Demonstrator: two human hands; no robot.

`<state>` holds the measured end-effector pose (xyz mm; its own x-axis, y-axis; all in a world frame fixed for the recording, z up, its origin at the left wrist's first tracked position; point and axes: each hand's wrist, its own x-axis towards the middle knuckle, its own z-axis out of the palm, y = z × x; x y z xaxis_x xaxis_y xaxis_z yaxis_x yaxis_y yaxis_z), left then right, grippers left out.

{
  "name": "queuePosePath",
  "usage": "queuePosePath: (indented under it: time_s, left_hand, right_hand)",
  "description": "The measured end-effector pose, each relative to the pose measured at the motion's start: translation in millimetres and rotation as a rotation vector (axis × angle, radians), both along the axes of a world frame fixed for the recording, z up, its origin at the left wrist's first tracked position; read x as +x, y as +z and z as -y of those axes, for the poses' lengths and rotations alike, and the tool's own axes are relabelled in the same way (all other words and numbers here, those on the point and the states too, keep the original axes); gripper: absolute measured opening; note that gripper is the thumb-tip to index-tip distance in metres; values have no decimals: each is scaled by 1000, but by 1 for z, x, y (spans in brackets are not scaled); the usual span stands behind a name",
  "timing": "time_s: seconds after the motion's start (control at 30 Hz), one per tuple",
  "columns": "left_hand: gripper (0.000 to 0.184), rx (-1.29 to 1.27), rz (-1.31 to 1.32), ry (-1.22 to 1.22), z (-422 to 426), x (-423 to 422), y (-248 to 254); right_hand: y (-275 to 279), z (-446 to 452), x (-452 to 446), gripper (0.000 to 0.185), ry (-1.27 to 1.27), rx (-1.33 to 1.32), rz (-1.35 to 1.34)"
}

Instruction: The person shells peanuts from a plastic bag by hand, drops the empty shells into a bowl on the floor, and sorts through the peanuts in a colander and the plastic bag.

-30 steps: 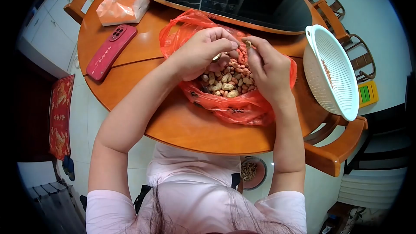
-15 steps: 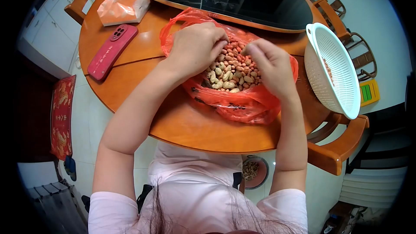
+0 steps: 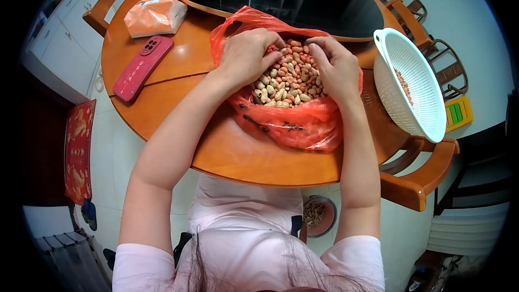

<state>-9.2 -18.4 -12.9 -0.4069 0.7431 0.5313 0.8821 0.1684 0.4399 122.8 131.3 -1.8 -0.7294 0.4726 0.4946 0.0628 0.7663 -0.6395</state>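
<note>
A red plastic bag [image 3: 294,130] lies open on the table, filled with peanuts [image 3: 286,84]. Shelled reddish kernels and whole pale pods are mixed in it. Over the bag's left side is my left hand [image 3: 248,54], its thumb and fingers apart above the nuts, with red showing between them. My right hand [image 3: 338,67] is at the bag's right side, thumb apart from the bent fingers; some fingertips are hidden. I make out no nut held in either hand.
A white colander [image 3: 419,92] with some kernels stands right on the wooden table [image 3: 238,157]. Left are a red phone [image 3: 141,70] and a tissue pack [image 3: 157,16]. A dark glass-topped panel [image 3: 335,5] lies behind. Below, a floor basin [image 3: 327,216] holds shells.
Both hands have parted from closer pinches, the fingers now spread more. The right hand has risen slightly. More of the peanuts shows between the hands, and the whole view has shifted a little.
</note>
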Motion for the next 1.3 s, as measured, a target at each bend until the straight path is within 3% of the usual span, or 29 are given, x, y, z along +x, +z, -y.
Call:
queuePosePath:
  time_s: [0.1,0.27,0.33,0.6,0.9,1.1,1.3]
  left_hand:
    - [23,152,571,-255,-5,-1,1]
    - [19,304,719,-346,-5,6,3]
    - [18,305,752,-349,-3,10,6]
    - [19,301,983,-404,2,15,13]
    - [15,189,965,-479,5,11,13]
    - [14,163,1142,-592,4,10,9]
    - [15,157,1300,-644,5,12,13]
  right_hand:
    - [2,6,0,22,260,-299,-51]
    - [12,13,5,26,409,-723,-2]
    - [11,14,6,26,421,-754,24]
    - [5,16,5,24,384,-525,-14]
    - [10,22,12,16,305,-82,24]
    - [11,25,13,11,258,211,-80]
    - [7,34,10,9,212,287,-224]
